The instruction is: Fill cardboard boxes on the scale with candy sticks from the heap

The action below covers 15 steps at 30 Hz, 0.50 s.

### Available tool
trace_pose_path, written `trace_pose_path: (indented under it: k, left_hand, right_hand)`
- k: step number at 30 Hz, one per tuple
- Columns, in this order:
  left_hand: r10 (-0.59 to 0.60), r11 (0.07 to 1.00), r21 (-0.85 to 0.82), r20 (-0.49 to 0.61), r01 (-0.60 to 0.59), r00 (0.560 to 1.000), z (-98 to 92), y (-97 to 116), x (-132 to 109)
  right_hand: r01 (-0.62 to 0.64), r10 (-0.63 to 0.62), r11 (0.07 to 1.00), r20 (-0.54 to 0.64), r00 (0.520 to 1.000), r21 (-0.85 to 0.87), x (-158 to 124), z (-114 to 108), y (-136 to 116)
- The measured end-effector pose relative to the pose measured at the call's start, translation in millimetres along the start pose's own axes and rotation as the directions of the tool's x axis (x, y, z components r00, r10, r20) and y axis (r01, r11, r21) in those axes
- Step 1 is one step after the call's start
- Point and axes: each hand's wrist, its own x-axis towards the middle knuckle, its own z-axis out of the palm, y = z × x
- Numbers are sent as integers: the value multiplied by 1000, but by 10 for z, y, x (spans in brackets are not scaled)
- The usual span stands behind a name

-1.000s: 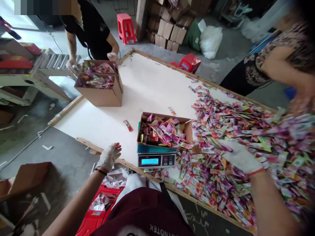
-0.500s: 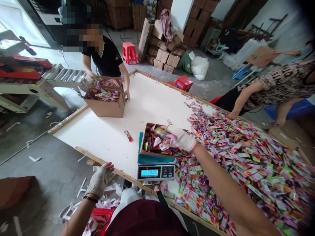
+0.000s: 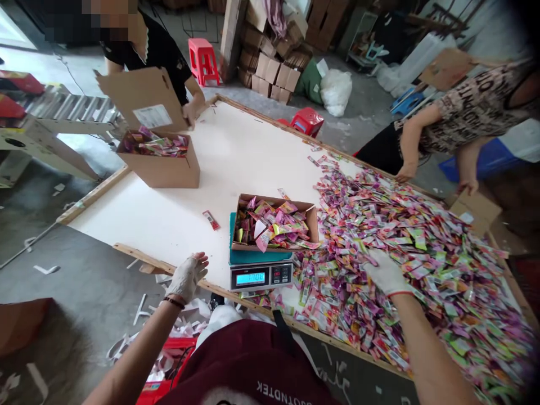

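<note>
Right hand (image 3: 386,274), white glove, is palm down on the packet pile (image 3: 426,247), right of the box (image 3: 315,224) and slightly nearer the person. Fingers point up-left, toward the box's near right corner. Its grip is loosely curled over the packets; cannot tell whether any are actually pinched. The forearm comes in from the lower right, roughly in line with the box. The box sits on the scale (image 3: 258,276), long axis left-right, already heaped with packets. The pile starts touching the box's right wall and spreads right and away from it. Left hand (image 3: 188,277), also gloved, lies well left of the box at the tabletop (image 3: 236,152) near edge, fingers spread, holding nothing. So the right hand is the nearer one to both pile and box. One stray packet (image 3: 211,220) lies just left of the box. Far left of it, a co-worker's hand holds up a flap of a second carton (image 3: 164,171).
</note>
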Motion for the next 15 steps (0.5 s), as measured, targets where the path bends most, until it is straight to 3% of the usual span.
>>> trace_pose_path:
  k: [2, 6, 8, 12, 13, 15]
  left_hand:
    - [24, 1000, 17, 46, -24, 999, 68, 17, 37]
    - [54, 997, 46, 80, -58, 995, 138, 13, 61]
    - [49, 997, 54, 79, -53, 996, 129, -10, 45]
    - [38, 998, 55, 52, -40, 998, 55, -62, -18]
    - [45, 998, 52, 47, -47, 998, 45, -70, -33]
    - [65, 997, 39, 53, -68, 996, 63, -82, -59]
  right_hand:
    - [3, 2, 991, 36, 999, -137, -19, 64, 148]
    - [-36, 36, 996, 1, 999, -77, 39, -8, 173]
    - [-65, 68, 992, 28, 997, -107, 99, -122, 44]
    - [-89, 145, 928, 131, 981, -363, 246, -322, -365]
    - [-88, 147, 928, 137, 980, -362, 288, -330, -490]
    - [-40, 70, 981, 152, 986, -192, 379, -271, -773]
